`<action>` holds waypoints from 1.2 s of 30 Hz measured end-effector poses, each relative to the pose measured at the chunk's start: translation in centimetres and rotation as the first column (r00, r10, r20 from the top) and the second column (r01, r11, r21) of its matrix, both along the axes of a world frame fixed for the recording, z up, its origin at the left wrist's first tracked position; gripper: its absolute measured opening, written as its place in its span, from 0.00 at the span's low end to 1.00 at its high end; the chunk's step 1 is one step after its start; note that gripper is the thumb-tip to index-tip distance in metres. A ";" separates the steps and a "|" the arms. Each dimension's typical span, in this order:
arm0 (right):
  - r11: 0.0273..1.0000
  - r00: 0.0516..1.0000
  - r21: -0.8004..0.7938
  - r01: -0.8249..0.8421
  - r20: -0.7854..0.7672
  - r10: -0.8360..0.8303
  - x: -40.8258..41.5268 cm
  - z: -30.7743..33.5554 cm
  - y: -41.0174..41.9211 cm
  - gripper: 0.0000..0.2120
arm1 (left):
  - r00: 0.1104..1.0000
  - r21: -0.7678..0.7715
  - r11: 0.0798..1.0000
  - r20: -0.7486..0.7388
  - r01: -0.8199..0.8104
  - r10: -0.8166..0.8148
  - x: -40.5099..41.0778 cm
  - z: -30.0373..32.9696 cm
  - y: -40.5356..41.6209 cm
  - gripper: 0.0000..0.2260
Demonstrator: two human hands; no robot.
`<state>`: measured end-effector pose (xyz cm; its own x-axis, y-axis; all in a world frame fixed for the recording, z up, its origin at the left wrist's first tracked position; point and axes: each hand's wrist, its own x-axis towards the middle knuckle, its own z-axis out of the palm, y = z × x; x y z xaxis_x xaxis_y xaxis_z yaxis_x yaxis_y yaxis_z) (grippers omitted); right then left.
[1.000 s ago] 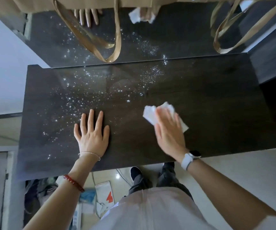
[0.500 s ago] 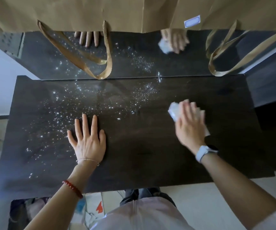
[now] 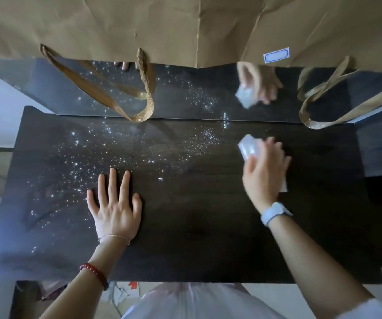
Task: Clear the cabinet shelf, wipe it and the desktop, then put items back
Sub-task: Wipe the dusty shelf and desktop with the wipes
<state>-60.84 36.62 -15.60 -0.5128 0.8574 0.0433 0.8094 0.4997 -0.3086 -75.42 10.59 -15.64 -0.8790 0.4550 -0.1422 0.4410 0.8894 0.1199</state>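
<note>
Rightward since earlier, right hand (image 3: 263, 171) clutching tissue (image 3: 249, 147); droplets (image 3: 107, 155) lie at nine o'clock, nearer flat, splayed left hand (image 3: 115, 211).

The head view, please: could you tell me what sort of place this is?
Probably a home room or study: a dark wooden desktop, brown paper bags hanging above, loose clutter on the floor.

Nothing here can actually be read. The brown paper bag (image 3: 185, 26) along the top of the frame carries a small white sticker (image 3: 276, 55) at upper right, with a blue outlined border; its middle looks blank, though it may be too small to show any writing.
</note>
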 end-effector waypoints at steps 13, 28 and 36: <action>0.999 0.989 0.039 -0.036 0.147 0.030 1.7 -0.3 2.7 0.28 | 1.000 -0.013 1.000 0.003 -0.004 0.004 0.1 0.2 0.1 0.27; 0.989 0.992 0.084 -0.120 0.053 0.116 -2.1 -0.8 1.8 0.26 | 1.000 -0.019 1.000 -0.008 -0.014 0.014 0.2 0.4 0.1 0.27; 0.993 0.995 -0.114 0.028 -0.087 -0.038 -12.0 -0.1 -6.1 0.29 | 1.000 -0.033 0.999 0.006 -0.017 0.018 0.1 0.4 0.2 0.27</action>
